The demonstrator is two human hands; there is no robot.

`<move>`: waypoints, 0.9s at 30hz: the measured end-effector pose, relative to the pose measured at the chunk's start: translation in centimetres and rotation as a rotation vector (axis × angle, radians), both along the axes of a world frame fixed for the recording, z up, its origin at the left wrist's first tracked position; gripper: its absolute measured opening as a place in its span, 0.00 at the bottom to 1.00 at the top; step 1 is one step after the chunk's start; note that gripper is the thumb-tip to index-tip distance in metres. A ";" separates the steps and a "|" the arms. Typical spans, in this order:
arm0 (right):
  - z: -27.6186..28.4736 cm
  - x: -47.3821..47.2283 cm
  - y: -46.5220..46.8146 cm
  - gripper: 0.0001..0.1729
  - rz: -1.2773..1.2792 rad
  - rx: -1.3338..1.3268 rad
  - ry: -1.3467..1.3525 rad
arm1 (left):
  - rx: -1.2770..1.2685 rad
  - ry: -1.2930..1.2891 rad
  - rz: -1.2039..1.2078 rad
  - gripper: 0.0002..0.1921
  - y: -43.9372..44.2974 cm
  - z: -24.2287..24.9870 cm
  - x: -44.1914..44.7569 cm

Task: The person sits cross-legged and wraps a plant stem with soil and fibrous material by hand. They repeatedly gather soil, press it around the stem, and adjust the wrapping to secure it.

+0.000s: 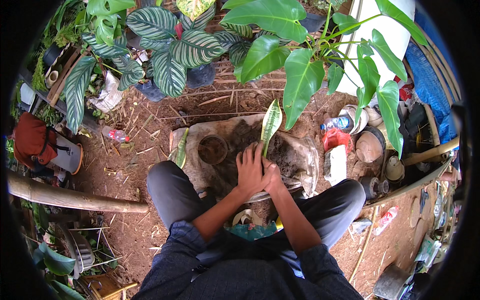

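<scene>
A variegated snake plant leaf (272, 122) stands upright in front of me, its base at my hands. My left hand (249, 170) and my right hand (273, 176) are labelled by sleeve side: the first reaches in from the left with fingers extended against the leaf's lower part, and the second lies against it from the right, its fingers partly hidden. Whether either grips the leaf is unclear. Beneath them a worn, soil-stained sack (195, 165) is spread out, with dark soil (287, 152) on it. A round dark pot (212, 149) rests on the sack's left half. Another snake plant leaf (181, 150) leans at the left edge.
Striped-leaf potted plants (168, 75) and a large green-leaved plant (303, 75) border the far side. At right are a red plastic bag (335, 138), a white block (336, 165), a water bottle (335, 123) and stacked pots (369, 144). A bamboo pole (75, 195) lies left; a person (35, 140) is beyond.
</scene>
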State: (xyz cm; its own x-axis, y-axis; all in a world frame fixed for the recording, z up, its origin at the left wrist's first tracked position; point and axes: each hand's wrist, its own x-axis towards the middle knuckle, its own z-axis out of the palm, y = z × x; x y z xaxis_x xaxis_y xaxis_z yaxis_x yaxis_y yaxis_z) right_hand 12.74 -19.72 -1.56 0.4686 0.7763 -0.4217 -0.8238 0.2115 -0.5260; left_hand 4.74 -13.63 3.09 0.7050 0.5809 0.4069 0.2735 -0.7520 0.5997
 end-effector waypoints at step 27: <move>4.8 -3.1 1.8 0.40 -0.259 -0.348 -0.597 | -1.086 -0.276 0.017 0.14 0.5 -0.8 0.7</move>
State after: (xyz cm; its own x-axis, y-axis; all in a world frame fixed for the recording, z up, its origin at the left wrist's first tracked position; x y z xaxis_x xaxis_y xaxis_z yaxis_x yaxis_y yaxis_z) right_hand 9.59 -17.96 3.23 0.8456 0.4773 -0.2391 -0.3225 0.0997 -0.9413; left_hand 5.42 -13.14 2.32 0.6575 0.7315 -0.1807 0.0354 0.2095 0.9772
